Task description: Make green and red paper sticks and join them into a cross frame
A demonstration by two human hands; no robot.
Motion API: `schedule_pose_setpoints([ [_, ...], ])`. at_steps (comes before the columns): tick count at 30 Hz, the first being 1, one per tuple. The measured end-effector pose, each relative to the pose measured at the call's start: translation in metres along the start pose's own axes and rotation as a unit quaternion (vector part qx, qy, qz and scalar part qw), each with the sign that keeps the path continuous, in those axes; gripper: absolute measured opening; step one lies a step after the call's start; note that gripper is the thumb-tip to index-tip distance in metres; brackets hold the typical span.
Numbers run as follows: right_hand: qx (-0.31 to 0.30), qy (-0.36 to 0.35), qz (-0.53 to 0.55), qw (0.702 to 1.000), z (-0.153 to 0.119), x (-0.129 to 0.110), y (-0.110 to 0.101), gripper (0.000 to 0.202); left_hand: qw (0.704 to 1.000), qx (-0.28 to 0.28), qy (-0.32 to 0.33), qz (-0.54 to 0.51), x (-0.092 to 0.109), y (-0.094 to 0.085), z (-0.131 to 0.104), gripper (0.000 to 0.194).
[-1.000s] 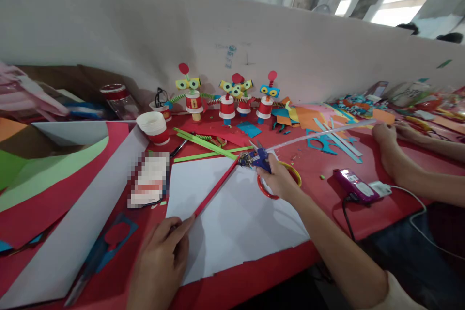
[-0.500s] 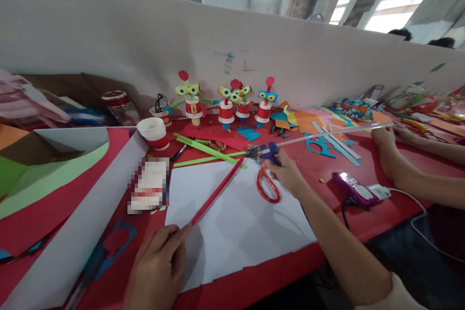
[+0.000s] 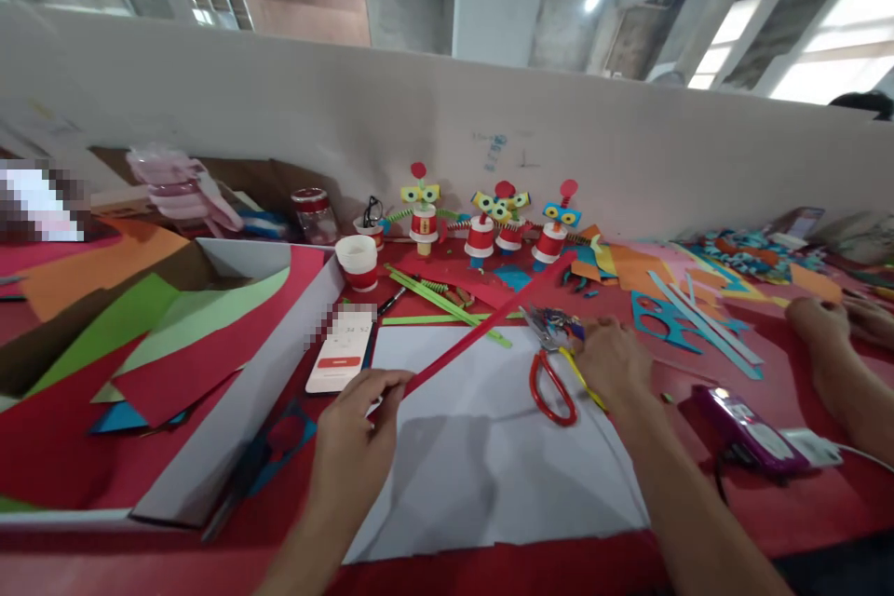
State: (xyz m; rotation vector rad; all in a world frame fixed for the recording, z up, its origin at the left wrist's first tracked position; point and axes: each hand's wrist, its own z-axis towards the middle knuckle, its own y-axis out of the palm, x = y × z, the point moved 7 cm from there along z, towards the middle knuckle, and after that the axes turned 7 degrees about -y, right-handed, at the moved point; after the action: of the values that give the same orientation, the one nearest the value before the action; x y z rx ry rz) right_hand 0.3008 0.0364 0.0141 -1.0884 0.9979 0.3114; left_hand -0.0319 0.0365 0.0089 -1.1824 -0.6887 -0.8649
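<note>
My left hand (image 3: 363, 433) is closed at the lower left of the white sheet, pinching the near end of a long red paper strip (image 3: 481, 329). The strip slants up and away over green strips (image 3: 447, 303). My right hand (image 3: 618, 361) is at the sheet's right side, fingers curled beside a blue bunch with metal bits (image 3: 569, 326). Exactly what those fingers grip is hidden. Just left of it lie scissors (image 3: 551, 391) with a red handle loop; a yellow piece (image 3: 587, 380) runs under the hand.
A white box of coloured paper (image 3: 258, 410) stands left, beside a phone (image 3: 340, 349). Paper cups (image 3: 358, 261) and several cup robots (image 3: 424, 223) line the back. Paper scraps (image 3: 663, 317), a purple device (image 3: 751, 428) and another person's hand (image 3: 814, 317) are at right.
The view has swung left and up. The red strip's far end has risen past the green strips, towards the cup robots. The long translucent strip reaching the other person's hand no longer shows there.
</note>
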Motion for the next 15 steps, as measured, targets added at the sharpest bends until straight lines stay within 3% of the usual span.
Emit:
schedule_pose_setpoints([
  [4,-0.134,-0.076,0.124,0.98,-0.038,-0.053,0.073,0.028,0.998,-0.015,0.007,-0.056,0.019,0.013,0.036,0.018],
  [5,-0.19,-0.064,0.239,0.95,-0.046,-0.062,0.096,0.026,0.997,-0.025,0.008,-0.068,0.02,0.018,0.042,0.017],
  [7,-0.205,-0.047,0.366,0.906,-0.054,-0.07,0.123,0.022,0.995,-0.05,0.001,-0.086,0.017,0.028,0.048,0.017],
  [10,-0.186,-0.031,0.415,0.89,-0.052,-0.064,0.137,0.02,0.991,-0.09,-0.018,-0.099,0.007,0.039,0.049,0.018],
  [15,-0.134,0.008,0.483,0.866,-0.038,-0.048,0.125,0.016,0.983,-0.139,-0.048,-0.106,-0.002,0.041,0.049,0.016],
])
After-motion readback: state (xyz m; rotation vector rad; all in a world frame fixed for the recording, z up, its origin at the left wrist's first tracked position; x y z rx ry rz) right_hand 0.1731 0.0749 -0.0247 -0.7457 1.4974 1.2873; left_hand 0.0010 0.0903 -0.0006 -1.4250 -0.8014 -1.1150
